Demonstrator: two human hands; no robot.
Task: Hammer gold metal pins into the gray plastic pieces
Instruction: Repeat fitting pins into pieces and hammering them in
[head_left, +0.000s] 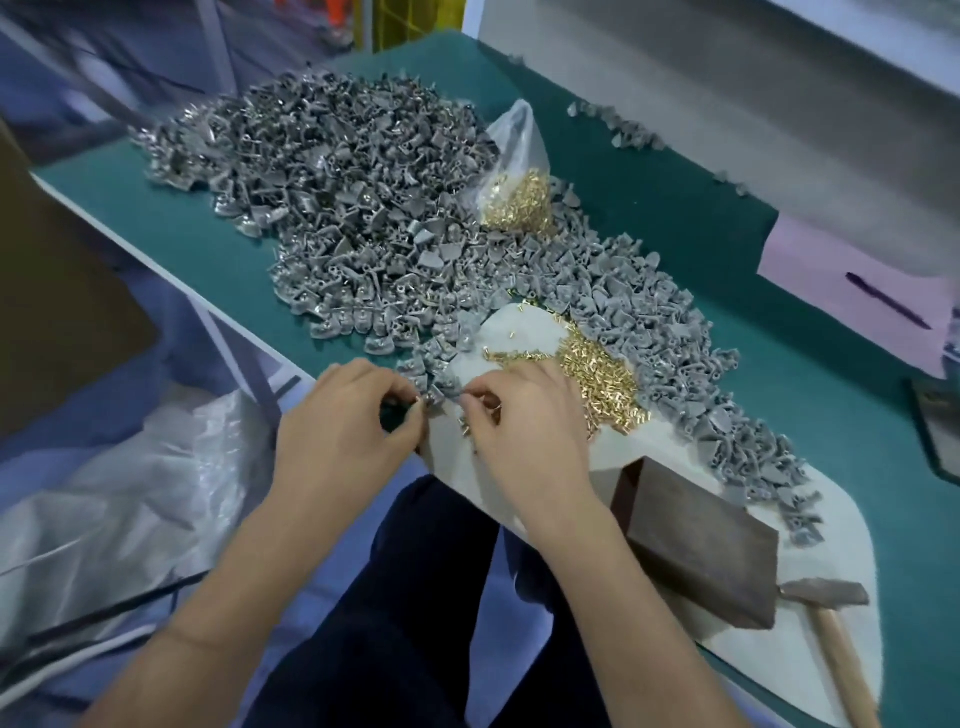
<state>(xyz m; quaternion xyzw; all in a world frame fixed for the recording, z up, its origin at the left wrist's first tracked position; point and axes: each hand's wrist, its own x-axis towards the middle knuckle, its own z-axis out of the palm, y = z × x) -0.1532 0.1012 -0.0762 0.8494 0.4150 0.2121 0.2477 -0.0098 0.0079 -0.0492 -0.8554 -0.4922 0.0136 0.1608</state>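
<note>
A big heap of gray plastic pieces (337, 208) covers the green table (675, 208). Loose gold pins (602, 379) lie in a pile on a white pad (675, 467) near the table's front edge. My left hand (343, 431) pinches a gray plastic piece (434, 397) at the pad's left edge. My right hand (524, 431) is right beside it, fingers curled, pinching a small gold pin at that piece. A hammer (826, 597) with a wooden handle lies on the pad at lower right, untouched.
A clear bag of gold pins (514, 192) sits against the heap. A dark metal block (696, 545) rests on the pad beside the hammer. A pen (888, 301) lies on pink paper at right. A plastic sack (130, 509) hangs left of my legs.
</note>
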